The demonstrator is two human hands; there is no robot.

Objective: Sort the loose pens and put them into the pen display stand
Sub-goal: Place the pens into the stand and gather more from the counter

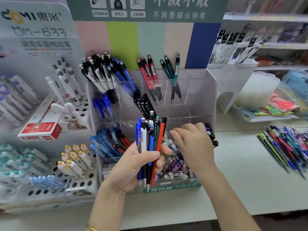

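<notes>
1. Left hand: the grip is closed round a bundle of pens, with the thumb across the front of the barrels. The bundle stands upright, tips down and clicker ends up. Barrel colours are blue, white, black, teal and red.
2. Right hand: the back of the hand faces the camera. The fingers are loosely bent and the grip is slack, with nothing visible in it. It hovers just right of the bundle, over the front row of the pen display stand.
3. The stand is clear and tiered, and sits on the tabletop directly behind both hands.
   - Back row: black-and-white pens mixed with blue at the left, then red pens, then teal pens.
   - Middle row: blue pens at the left, black pens in the centre.
   - Front row: blue capped pens, red-and-black pens, and mixed small items below the right hand, too blurred to identify.
4. Loose pens of mixed colours lie flat in a pile on the tabletop at the far right, well apart from the stand.
5. Left of the stand are a white perforated rack holding yellow-topped pens, a red-and-white box and a rabbit figure.
</notes>
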